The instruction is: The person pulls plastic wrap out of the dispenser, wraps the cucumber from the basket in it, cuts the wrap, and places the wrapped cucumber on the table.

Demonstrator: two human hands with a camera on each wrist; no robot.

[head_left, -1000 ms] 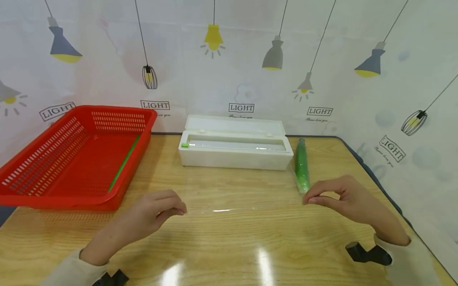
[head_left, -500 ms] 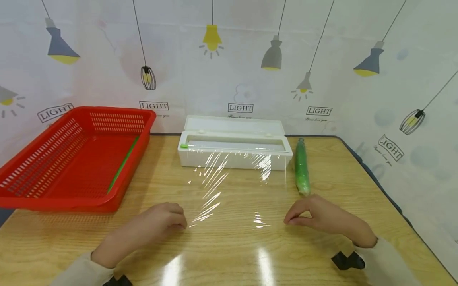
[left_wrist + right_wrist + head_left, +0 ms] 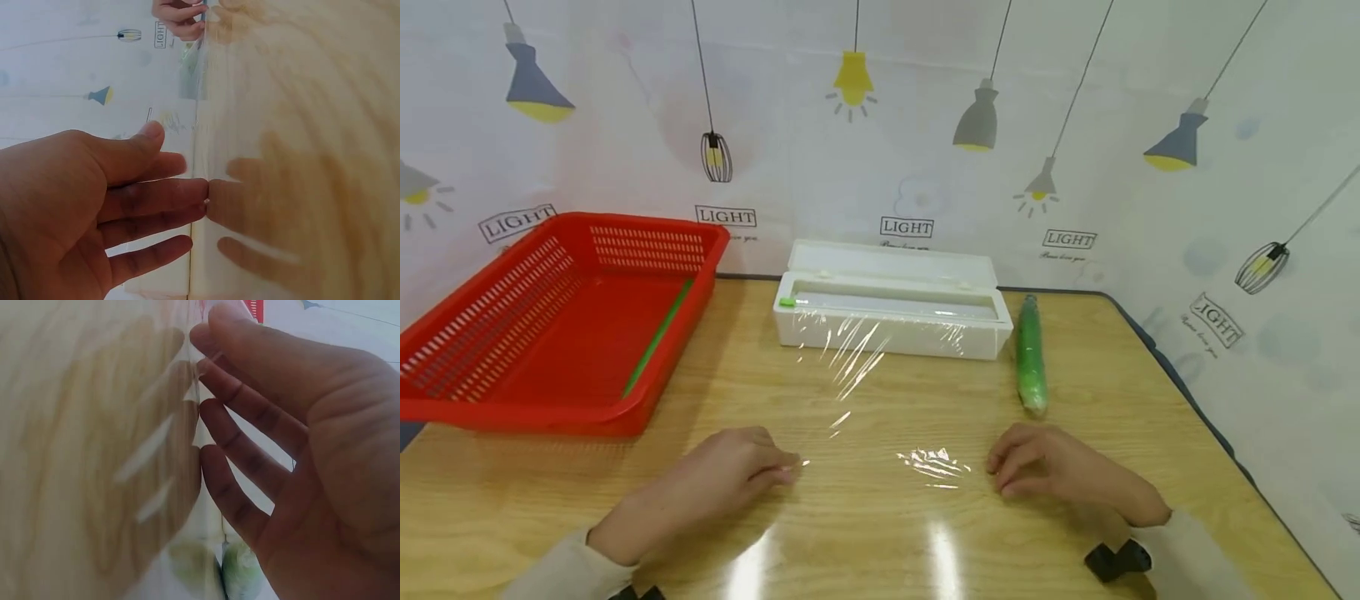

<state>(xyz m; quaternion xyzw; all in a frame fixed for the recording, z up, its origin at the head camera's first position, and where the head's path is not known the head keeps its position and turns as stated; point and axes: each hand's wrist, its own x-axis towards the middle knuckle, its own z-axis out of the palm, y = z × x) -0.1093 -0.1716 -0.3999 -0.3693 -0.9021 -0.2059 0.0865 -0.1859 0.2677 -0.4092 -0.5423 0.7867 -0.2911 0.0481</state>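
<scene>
A sheet of clear cling film [image 3: 853, 379] runs from the white dispenser box [image 3: 887, 333] toward me, lying over the wooden table with shiny creases. My left hand [image 3: 730, 467] is at the film's near left corner. In the left wrist view its fingers [image 3: 156, 199] are nearly straight, their tips on the tabletop. My right hand [image 3: 1052, 467] is at the near right corner, thumb apart from the fingers in the head view. Its fingertips [image 3: 209, 409] touch the surface in the right wrist view. Beyond the right hand lies a cucumber [image 3: 1032, 362] wrapped in film.
A red plastic basket [image 3: 658, 392] stands at the left, with a thin green strip [image 3: 658, 337] along its inner right side. The dispenser's lid [image 3: 891, 260] is raised at the back, near a printed wall sheet [image 3: 820, 167].
Both hands have come nearer to me and lowered the film to the table; the right hand also moved left, off the cucumber's end. The earlier pinches on the film's corners have loosened.
</scene>
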